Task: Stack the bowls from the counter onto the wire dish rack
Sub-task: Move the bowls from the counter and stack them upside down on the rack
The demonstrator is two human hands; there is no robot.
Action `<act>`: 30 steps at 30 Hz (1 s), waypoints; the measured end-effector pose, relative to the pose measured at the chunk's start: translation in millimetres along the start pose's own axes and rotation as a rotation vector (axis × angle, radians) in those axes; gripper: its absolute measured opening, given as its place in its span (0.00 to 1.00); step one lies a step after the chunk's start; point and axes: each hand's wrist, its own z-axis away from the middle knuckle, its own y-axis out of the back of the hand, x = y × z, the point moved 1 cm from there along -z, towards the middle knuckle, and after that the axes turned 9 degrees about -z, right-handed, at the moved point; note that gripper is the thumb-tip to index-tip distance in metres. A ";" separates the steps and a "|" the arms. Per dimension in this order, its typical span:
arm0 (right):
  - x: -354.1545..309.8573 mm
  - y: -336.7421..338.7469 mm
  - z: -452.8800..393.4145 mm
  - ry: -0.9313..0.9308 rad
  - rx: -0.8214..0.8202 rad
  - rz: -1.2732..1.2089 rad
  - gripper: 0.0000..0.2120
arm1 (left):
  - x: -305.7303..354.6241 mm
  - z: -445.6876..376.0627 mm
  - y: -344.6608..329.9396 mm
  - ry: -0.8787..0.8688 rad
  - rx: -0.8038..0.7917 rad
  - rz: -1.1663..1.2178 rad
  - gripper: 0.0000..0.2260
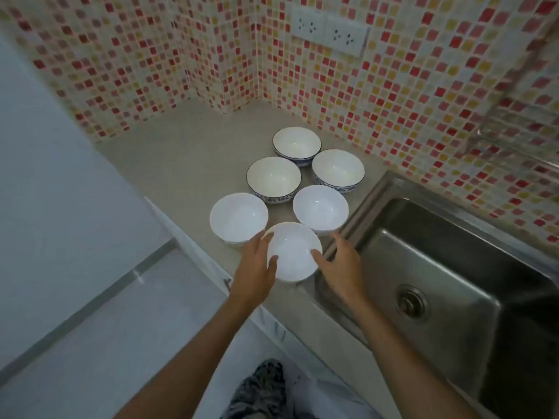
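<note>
Several bowls stand on the beige counter (187,152). The nearest is a plain white bowl (292,252) at the counter's front edge. My left hand (255,267) cups its left side with the thumb on the rim. My right hand (340,263) touches its right side, thumb against the rim. Behind it sit two more plain white bowls (239,217) (320,211). Farther back are three blue-patterned bowls (273,178) (338,169) (297,145). The wire dish rack (520,125) hangs on the tiled wall at the upper right, partly cut off.
A steel sink (438,267) with a drain (411,300) lies right of the bowls. Mosaic tile walls close the counter's back corner, with wall sockets (329,31) above. The floor and a patterned slipper (260,388) show below.
</note>
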 end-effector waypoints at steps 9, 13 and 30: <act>19.5 -39.8 -10.5 -0.175 -0.013 -0.073 0.24 | -9.7 -10.8 -11.9 0.037 -0.023 0.091 0.24; 24.7 -36.7 -8.4 -0.244 0.013 -0.139 0.24 | -11.1 -16.4 -6.5 0.011 0.055 0.131 0.24; 48.1 121.7 41.4 -0.315 0.440 -0.238 0.21 | 142.6 -64.1 -43.6 -0.171 -0.372 0.671 0.13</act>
